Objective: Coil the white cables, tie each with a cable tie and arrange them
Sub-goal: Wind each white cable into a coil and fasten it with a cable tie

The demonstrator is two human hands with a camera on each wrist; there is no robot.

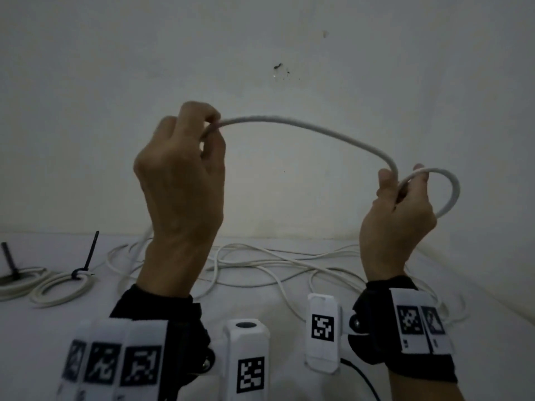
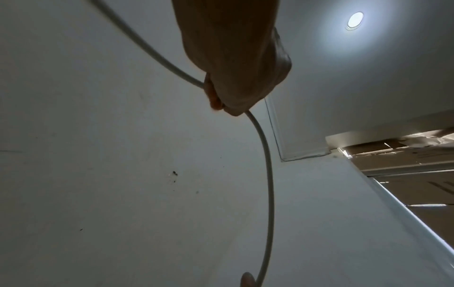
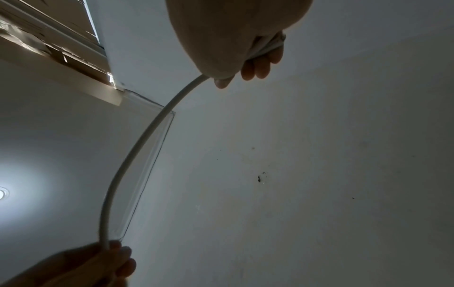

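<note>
A white cable (image 1: 312, 130) arcs in the air between both raised hands. My left hand (image 1: 185, 169) pinches it between thumb and forefinger at the upper left. My right hand (image 1: 399, 204) grips a small loop of the same cable (image 1: 451, 192) at the right. In the left wrist view the cable (image 2: 269, 174) runs down from the left hand (image 2: 230, 64). In the right wrist view the cable (image 3: 137, 155) curves away from the right hand (image 3: 236, 42). More of the white cable lies loose in a tangle (image 1: 275, 261) on the table below.
At the table's left edge lie two coiled white cables (image 1: 60, 287), each bound with a black cable tie (image 1: 89, 253). A white wall (image 1: 289, 53) stands close behind the table. Wrist cameras with marker tags (image 1: 249, 369) sit at the bottom of the head view.
</note>
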